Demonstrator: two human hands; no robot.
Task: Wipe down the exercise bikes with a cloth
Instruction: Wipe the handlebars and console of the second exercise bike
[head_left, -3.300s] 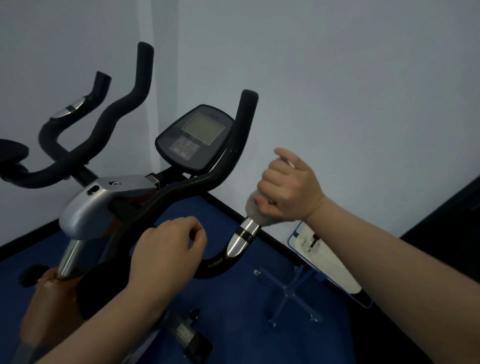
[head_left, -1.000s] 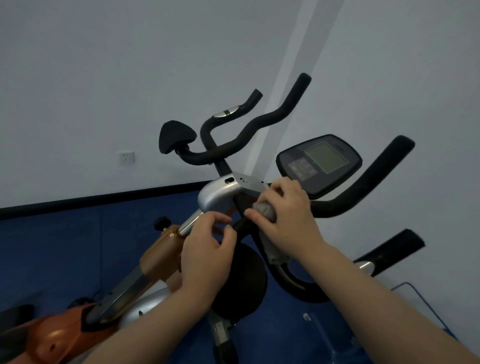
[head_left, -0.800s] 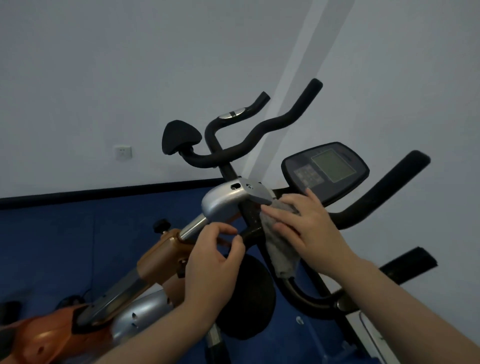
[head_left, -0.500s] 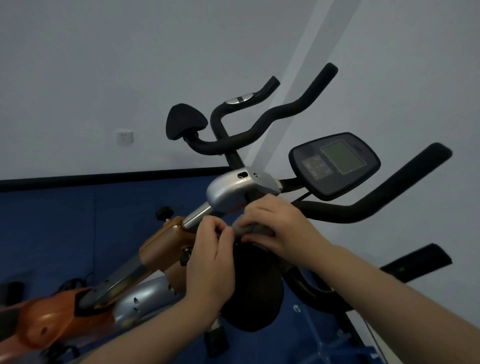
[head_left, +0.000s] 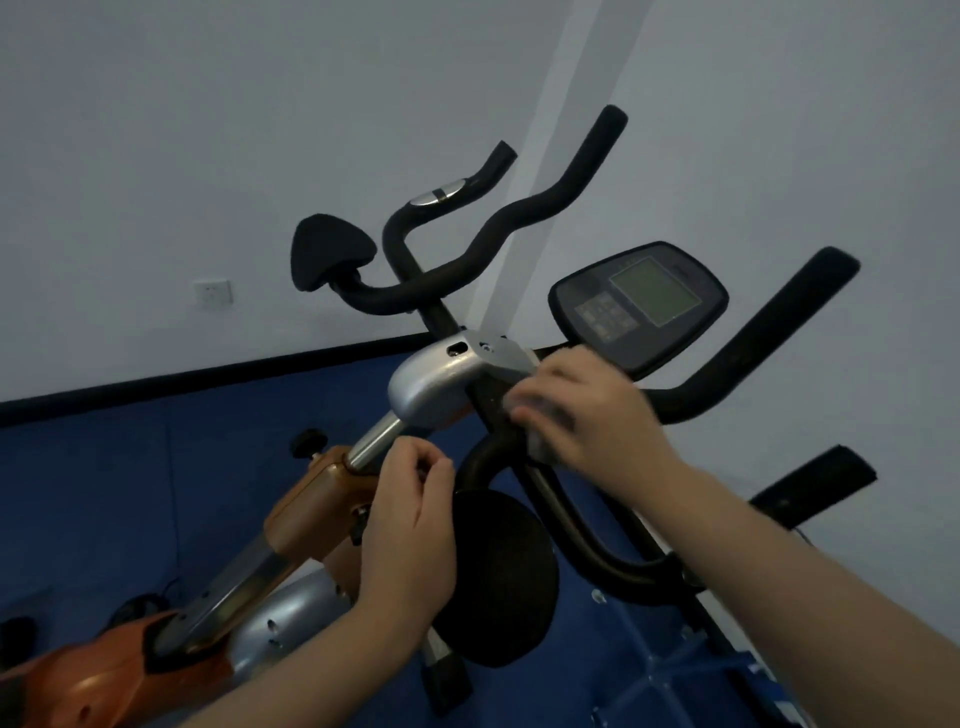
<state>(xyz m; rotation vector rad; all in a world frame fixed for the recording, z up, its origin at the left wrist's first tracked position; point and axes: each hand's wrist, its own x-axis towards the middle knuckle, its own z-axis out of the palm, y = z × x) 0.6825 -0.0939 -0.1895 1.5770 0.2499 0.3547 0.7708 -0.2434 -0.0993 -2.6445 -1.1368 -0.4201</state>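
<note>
Cloth bunched in the right hand grip against the bike handlebar; left hand loosely curled, empty.

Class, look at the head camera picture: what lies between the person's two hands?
In the head view, the black handlebar tube curves down between the left hand and the right hand, which presses the cloth on it.

The right hand has slid the cloth up the handlebar.
</note>
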